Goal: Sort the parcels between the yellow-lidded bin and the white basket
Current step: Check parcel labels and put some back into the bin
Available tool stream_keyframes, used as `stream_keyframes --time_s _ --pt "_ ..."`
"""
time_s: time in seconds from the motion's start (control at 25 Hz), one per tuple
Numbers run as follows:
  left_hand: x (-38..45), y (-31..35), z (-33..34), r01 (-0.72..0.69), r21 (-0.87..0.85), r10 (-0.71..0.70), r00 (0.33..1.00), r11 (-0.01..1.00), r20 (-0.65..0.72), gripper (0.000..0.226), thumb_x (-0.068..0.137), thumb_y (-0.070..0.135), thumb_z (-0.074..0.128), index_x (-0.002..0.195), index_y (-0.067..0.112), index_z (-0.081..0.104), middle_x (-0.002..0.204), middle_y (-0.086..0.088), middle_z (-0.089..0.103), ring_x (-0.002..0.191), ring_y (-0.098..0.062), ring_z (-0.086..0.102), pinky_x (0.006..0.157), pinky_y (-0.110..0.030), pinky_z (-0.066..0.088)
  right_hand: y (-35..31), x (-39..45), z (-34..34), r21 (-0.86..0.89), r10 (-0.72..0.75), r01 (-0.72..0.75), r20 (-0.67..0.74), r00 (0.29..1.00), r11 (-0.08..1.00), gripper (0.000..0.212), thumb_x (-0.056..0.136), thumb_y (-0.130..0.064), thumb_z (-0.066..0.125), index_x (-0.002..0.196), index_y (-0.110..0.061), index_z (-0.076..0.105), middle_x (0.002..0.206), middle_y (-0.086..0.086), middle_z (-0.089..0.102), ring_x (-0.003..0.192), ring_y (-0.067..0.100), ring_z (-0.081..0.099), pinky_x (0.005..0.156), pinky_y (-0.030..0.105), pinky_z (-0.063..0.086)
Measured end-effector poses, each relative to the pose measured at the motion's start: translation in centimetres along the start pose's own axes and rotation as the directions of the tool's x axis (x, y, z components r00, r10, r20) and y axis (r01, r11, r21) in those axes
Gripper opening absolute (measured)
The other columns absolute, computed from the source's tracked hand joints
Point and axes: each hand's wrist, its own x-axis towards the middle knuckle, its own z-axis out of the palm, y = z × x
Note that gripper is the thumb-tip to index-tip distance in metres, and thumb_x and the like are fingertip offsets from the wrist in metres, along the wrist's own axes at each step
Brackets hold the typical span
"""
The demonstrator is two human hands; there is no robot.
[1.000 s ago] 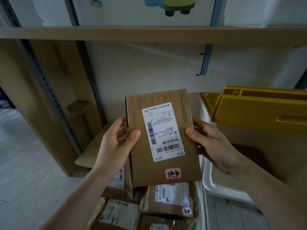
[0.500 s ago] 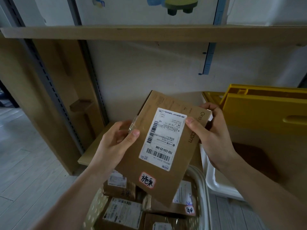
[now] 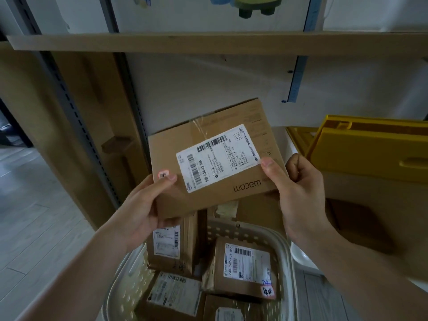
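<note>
The flat cardboard parcel (image 3: 215, 156) has swung round since a second ago, label now sideways, above the white basket (image 3: 286, 249). Left hand (image 3: 143, 205) pinches its lower-left corner; right hand (image 3: 298, 191) grips the right edge. Yellow-lidded bin (image 3: 370, 151) sits right.

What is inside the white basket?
The white basket holds several labelled brown parcels. The Wacom box, held above by both hands, hides its far end; lower layers are covered.

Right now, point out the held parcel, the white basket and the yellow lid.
Held parcel (image 3: 215, 158), head view, white shipping label.
White basket (image 3: 286, 256), head view, right rim.
Yellow lid (image 3: 370, 156), head view, flat face.
</note>
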Motion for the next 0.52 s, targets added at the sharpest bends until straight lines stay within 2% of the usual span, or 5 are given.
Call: stream_keyframes --time_s 0.08,0.2,0.32,0.44,0.52 --pt "-0.2 -0.2 0.3 0.018 0.014 -0.019 0.996 1.000 0.083 0.055 0.080 0.030 0.080 0.132 0.031 0.064 0.118 -0.013 0.073 0.085 -0.029 0.073 0.056 -0.031 0.058 0.4 0.0 0.0 -0.021 0.016 -0.016 -0.007 1.000 1.000 0.048 0.094 -0.013 0.069 0.065 -0.015 0.030 0.074 0.002 0.075 0.091 0.018 0.077 0.058 0.024 0.055" --pt "0.0 -0.2 0.3 -0.089 -0.065 0.089 0.996 0.994 -0.002 0.049 0.079 0.017 0.073 0.127 0.022 0.067 0.100 -0.011 0.075 0.061 -0.018 0.063 0.049 -0.023 0.054 0.7 0.0 -0.2 -0.078 0.030 -0.030 0.009 0.999 0.996 0.047 0.095 -0.012 0.067 0.065 -0.013 0.031 0.074 0.001 0.076 0.090 0.017 0.077 0.058 0.019 0.055" --pt "0.2 -0.1 0.4 -0.149 -0.094 0.148 0.989 0.984 -0.018 0.048 0.079 0.014 0.071 0.126 0.016 0.066 0.092 -0.009 0.075 0.059 -0.015 0.061 0.051 -0.022 0.056 0.7 0.0 -0.5 -0.060 0.067 -0.064 0.049 0.997 0.996 0.021 0.095 -0.011 0.067 0.094 -0.014 0.046 0.092 0.002 0.078 0.094 0.020 0.076 0.069 0.023 0.060" --pt "0.3 -0.1 0.4 -0.196 -0.153 0.184 0.979 0.969 -0.088 0.045 0.083 0.015 0.070 0.127 0.015 0.063 0.095 -0.008 0.076 0.060 -0.013 0.062 0.054 -0.022 0.058 0.5 0.2 -0.9 -0.034 0.113 -0.109 0.197 0.974 0.993 0.077 0.087 -0.013 0.072 0.146 -0.032 0.026 0.103 -0.001 0.079 0.099 0.018 0.075 0.083 0.033 0.062" --pt "0.4 0.0 0.6 -0.226 -0.219 0.188 0.965 0.949 -0.182 0.038 0.088 0.016 0.070 0.125 0.016 0.060 0.103 -0.010 0.076 0.063 -0.014 0.064 0.056 -0.024 0.059 0.4 0.3 -1.1 -0.022 0.111 -0.109 0.301 0.947 0.994 0.108 0.078 -0.016 0.074 0.156 -0.042 0.004 0.109 -0.002 0.078 0.105 0.020 0.074 0.091 0.042 0.059"
